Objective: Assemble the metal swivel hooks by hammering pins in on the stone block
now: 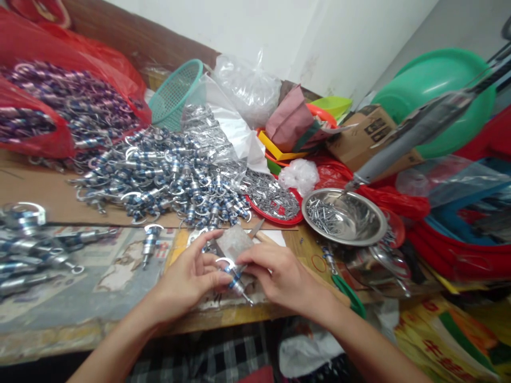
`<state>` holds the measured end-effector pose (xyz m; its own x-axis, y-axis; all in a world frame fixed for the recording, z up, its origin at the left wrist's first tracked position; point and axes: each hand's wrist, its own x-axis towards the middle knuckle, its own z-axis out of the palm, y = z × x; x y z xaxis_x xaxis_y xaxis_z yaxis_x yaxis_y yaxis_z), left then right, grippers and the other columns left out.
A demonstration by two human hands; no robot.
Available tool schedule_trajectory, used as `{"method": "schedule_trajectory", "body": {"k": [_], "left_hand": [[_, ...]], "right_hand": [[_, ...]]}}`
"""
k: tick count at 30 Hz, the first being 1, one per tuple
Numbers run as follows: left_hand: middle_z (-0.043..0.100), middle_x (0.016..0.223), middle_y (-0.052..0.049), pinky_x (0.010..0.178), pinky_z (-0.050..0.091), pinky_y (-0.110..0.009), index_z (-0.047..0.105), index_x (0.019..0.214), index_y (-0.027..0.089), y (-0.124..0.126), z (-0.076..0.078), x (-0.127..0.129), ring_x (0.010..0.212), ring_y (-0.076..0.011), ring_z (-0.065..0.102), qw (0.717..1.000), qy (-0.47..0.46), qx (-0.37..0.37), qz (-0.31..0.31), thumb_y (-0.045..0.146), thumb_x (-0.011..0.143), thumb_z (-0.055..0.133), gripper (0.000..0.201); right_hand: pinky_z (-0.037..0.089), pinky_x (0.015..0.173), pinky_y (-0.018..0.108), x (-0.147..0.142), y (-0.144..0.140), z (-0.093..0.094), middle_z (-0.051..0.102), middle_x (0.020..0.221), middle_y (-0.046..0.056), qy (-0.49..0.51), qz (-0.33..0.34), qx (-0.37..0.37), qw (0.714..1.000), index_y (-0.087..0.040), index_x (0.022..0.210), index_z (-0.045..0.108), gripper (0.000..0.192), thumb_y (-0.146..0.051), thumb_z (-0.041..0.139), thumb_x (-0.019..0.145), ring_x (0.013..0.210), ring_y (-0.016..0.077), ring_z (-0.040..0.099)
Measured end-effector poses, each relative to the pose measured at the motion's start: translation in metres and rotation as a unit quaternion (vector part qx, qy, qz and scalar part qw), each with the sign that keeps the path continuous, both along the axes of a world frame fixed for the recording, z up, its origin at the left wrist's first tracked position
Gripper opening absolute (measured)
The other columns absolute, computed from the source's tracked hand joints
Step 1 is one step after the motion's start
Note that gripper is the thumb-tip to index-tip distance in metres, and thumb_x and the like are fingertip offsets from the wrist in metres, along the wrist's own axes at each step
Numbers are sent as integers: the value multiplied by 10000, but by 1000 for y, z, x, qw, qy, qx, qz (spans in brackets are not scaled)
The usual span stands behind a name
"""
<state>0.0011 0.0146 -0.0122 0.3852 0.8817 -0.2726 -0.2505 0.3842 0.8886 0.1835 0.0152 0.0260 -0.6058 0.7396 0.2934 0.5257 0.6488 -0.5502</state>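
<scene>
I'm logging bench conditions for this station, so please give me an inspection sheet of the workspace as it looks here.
Surface: wooden bench, partly covered by worn printed sheets.
Job's things: both hands hold one small blue-banded metal part with a ring end, in front of a grey block.
Clutter: large heap of like parts; red tray of small metal pieces; steel bowl of screws; teal basket; red bags; cardboard box.
Grippers: left hand and right hand pinch the part.
Cables: nothing seen.
Surroundings: hanging power screwdriver, green basin, white wall.
</scene>
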Motion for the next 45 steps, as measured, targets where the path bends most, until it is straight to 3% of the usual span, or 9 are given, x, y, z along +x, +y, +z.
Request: {"method": "schedule_trajectory", "body": {"k": [4,12,19,26,29,33,37,40,45], "left_hand": [[662,699,-8,605,501,-303,265,1262,166,1,-1,0,655,-197,655,1000,-4,4,-6,187,587,753,834],[629,674,21,580,493,-288,280,1244,176,1,-5,0,625,-181,645,1000,-12,13,-6,173,603,730,783],[614,670,38,582,493,-273,301,1233,180,0,-5,-1,605,-155,630,1000,-6,14,-3,160,603,725,760],[619,663,34,587,500,-280,307,1239,172,1,-2,0,616,-169,639,1000,12,10,-1,171,600,729,766],[621,678,27,577,507,-289,305,1246,178,1,-1,1,620,-186,653,1000,14,-1,2,171,586,742,792],[629,693,18,566,508,-278,321,1251,181,0,0,0,615,-187,663,1000,12,-5,4,169,578,748,797],[644,674,13,563,508,-275,306,1266,171,0,2,0,615,-190,667,1000,12,-1,-1,186,575,754,823],[650,658,10,563,505,-278,290,1272,155,0,3,1,607,-193,667,1000,12,-2,-3,200,559,765,857],[649,649,14,593,506,-306,283,1272,150,-2,4,0,618,-201,667,1000,14,2,-5,222,565,761,856]], "right_hand": [[487,737,262,-3,-2,-2,716,867,56,28,14,-1,1000,-164,973,675,285,-43,501,783,783,162,646],[509,577,229,-17,0,-15,727,775,33,214,-141,-258,932,-171,861,727,185,-228,657,700,653,155,662],[479,598,228,-22,-4,-22,694,738,50,196,-129,-131,963,-180,792,743,172,-117,595,730,667,137,622],[473,613,221,-21,-4,-25,653,731,24,212,-135,-90,964,-207,810,733,195,-101,580,751,692,125,598],[483,702,249,-1,-1,-23,665,856,39,219,-196,-53,954,-208,898,703,199,-134,548,796,814,147,607],[438,841,332,47,7,-31,618,1016,87,26,-304,28,952,-189,1071,625,263,-239,531,830,965,207,564],[438,772,325,81,8,-46,628,900,78,-196,-309,-29,930,-195,1033,635,256,-313,483,864,878,218,584],[437,701,278,79,0,-50,622,794,50,-206,-287,-53,934,-183,888,653,275,-295,402,907,782,182,600],[436,768,297,62,-7,-50,594,945,88,-205,-245,-64,945,-156,1081,574,267,-291,476,872,886,198,577]]}}
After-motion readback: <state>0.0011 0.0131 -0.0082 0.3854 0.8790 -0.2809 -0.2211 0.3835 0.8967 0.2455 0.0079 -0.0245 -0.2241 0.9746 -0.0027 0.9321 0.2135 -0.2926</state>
